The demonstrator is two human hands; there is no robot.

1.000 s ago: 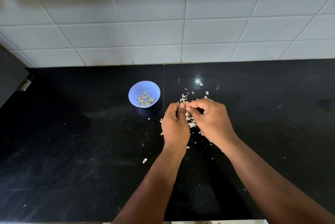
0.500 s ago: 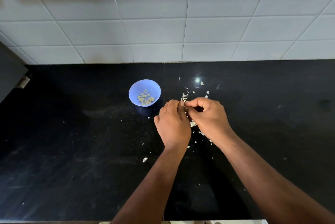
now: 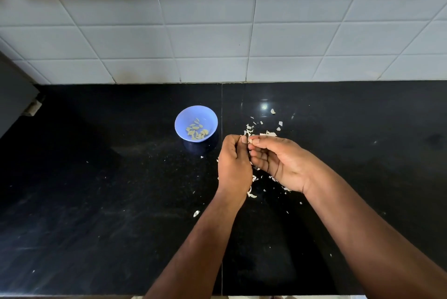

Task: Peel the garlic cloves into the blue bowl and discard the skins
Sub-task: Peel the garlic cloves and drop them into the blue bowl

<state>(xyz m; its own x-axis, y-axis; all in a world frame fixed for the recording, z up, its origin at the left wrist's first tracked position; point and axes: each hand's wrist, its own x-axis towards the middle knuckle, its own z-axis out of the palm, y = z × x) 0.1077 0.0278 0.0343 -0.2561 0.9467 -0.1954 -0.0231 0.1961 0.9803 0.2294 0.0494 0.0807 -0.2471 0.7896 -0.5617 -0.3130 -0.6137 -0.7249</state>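
A small blue bowl [image 3: 196, 114] stands on the black counter and holds several peeled garlic cloves [image 3: 197, 131]. Just right of it my left hand [image 3: 233, 165] and my right hand [image 3: 280, 160] meet above the counter. Their fingertips pinch one small garlic clove [image 3: 249, 140], mostly hidden between them. My right palm is turned partly upward. White garlic skins [image 3: 264, 132] lie scattered behind and under the hands.
The black stone counter [image 3: 96, 189] ends at a white tiled wall [image 3: 217, 32] behind. Loose skin flakes [image 3: 196, 213] lie near my left forearm. A dark appliance edge [image 3: 14, 90] juts in at the far left.
My right hand has rolled over, its palm now facing up and left. Both hands stay together on the clove, shifted slightly.
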